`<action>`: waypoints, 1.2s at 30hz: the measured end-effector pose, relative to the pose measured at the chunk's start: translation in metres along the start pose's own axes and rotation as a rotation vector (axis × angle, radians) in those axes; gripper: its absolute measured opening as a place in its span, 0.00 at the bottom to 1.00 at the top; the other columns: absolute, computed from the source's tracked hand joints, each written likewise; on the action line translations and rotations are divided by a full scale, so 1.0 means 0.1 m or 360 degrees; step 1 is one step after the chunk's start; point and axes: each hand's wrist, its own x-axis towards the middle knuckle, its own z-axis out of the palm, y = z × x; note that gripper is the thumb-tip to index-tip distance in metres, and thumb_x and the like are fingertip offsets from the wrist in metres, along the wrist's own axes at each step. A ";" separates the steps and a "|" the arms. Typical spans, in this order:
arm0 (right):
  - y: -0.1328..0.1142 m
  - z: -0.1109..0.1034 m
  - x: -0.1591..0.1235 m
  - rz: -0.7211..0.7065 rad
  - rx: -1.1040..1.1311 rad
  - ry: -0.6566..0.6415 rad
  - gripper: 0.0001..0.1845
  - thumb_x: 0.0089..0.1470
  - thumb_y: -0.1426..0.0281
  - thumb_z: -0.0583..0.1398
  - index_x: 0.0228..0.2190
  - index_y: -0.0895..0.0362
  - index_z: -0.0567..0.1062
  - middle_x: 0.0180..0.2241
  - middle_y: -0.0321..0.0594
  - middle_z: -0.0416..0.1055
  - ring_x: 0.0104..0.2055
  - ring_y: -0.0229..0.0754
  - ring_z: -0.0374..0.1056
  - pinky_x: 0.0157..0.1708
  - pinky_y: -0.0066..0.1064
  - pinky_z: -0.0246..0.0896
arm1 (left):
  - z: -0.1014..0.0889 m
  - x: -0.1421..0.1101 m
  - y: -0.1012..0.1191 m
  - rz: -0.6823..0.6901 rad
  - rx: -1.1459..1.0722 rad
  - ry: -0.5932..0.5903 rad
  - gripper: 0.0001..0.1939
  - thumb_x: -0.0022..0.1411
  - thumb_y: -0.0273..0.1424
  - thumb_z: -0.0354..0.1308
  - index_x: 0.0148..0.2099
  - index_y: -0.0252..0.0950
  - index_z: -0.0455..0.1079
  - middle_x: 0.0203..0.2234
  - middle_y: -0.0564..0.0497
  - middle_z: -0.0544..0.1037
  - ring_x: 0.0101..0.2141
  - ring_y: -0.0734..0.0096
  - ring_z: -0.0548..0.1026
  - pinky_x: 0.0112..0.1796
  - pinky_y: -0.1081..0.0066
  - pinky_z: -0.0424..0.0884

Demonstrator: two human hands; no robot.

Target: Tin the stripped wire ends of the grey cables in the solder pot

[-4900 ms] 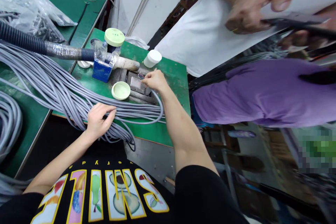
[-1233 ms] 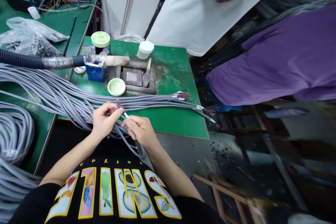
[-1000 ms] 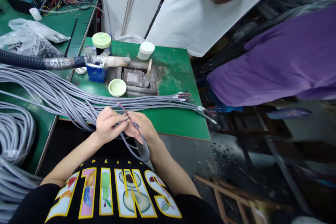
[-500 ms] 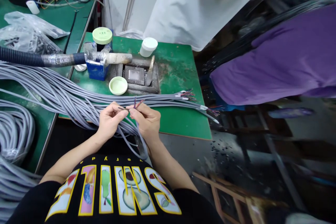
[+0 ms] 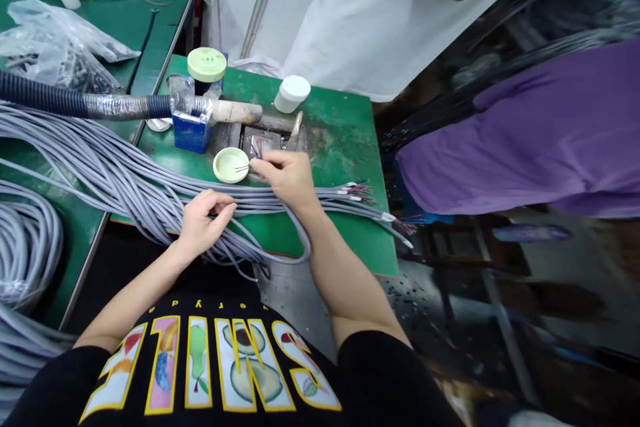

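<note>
Pinched in my right hand (image 5: 287,177) is the stripped end of a grey cable, its thin wires (image 5: 243,168) pointing left over a small pale-green dish (image 5: 231,165). From that hand the cable (image 5: 299,230) loops down past the table's front edge. Lower left, my left hand (image 5: 206,221) hovers by the bundle of grey cables (image 5: 150,183), thumb and forefinger apart, nothing seen between them. Behind the right hand, a dark-framed pot with a shiny square surface (image 5: 261,141) is partly hidden.
A ribbed hose (image 5: 45,95) ends in a pale nozzle (image 5: 235,111) on a blue box (image 5: 191,133). A white lidded tub (image 5: 292,93) and a green-lidded jar (image 5: 207,65) stand behind. Coiled cable (image 5: 30,247) lies left. Another person's purple garment (image 5: 540,133) is at right.
My hands have separated. The right hand has carried the wire ends forward from in front of me to above the dish; the left has let go and stays near the cables. The view has shifted slightly.
</note>
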 end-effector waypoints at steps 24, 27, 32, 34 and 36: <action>0.08 0.07 0.46 0.0012 -0.0694 -0.0349 0.19 0.43 0.67 0.56 0.10 0.56 0.53 0.14 0.31 0.46 0.20 0.32 0.46 0.24 0.31 0.38 | 0.04 -0.02 -0.13 0.0412 0.0234 -0.0064 0.06 0.62 0.28 0.56 0.32 0.35 0.71 0.20 0.54 0.72 0.22 0.76 0.68 0.27 0.74 0.65; 0.22 -0.17 0.54 0.0063 -0.0658 -0.0082 0.19 0.43 0.65 0.56 0.10 0.56 0.55 0.14 0.31 0.45 0.20 0.32 0.46 0.23 0.31 0.39 | 0.03 -0.01 -0.12 0.0418 0.0209 -0.0064 0.06 0.62 0.27 0.56 0.32 0.35 0.71 0.20 0.54 0.72 0.22 0.77 0.68 0.27 0.75 0.64; 0.54 -0.34 0.71 0.0355 -0.0757 0.0104 0.15 0.39 0.67 0.58 0.09 0.56 0.61 0.12 0.31 0.48 0.20 0.33 0.50 0.24 0.30 0.42 | 0.03 0.01 -0.11 0.0440 0.0218 -0.0048 0.05 0.61 0.27 0.57 0.31 0.35 0.70 0.19 0.55 0.71 0.22 0.77 0.68 0.27 0.75 0.64; 0.65 -0.33 0.75 0.0432 -0.0813 0.0120 0.13 0.39 0.67 0.59 0.10 0.57 0.65 0.12 0.31 0.50 0.21 0.34 0.53 0.24 0.30 0.44 | 0.04 0.01 -0.11 0.0433 0.0228 -0.0050 0.06 0.61 0.27 0.57 0.31 0.35 0.71 0.19 0.55 0.71 0.22 0.77 0.68 0.27 0.75 0.64; 0.72 -0.31 0.78 0.0484 -0.0857 0.0127 0.11 0.38 0.67 0.59 0.11 0.58 0.69 0.13 0.32 0.53 0.22 0.35 0.55 0.25 0.29 0.46 | 0.04 0.01 -0.12 0.0423 0.0233 -0.0053 0.06 0.61 0.27 0.57 0.31 0.35 0.71 0.19 0.55 0.71 0.21 0.77 0.67 0.27 0.75 0.64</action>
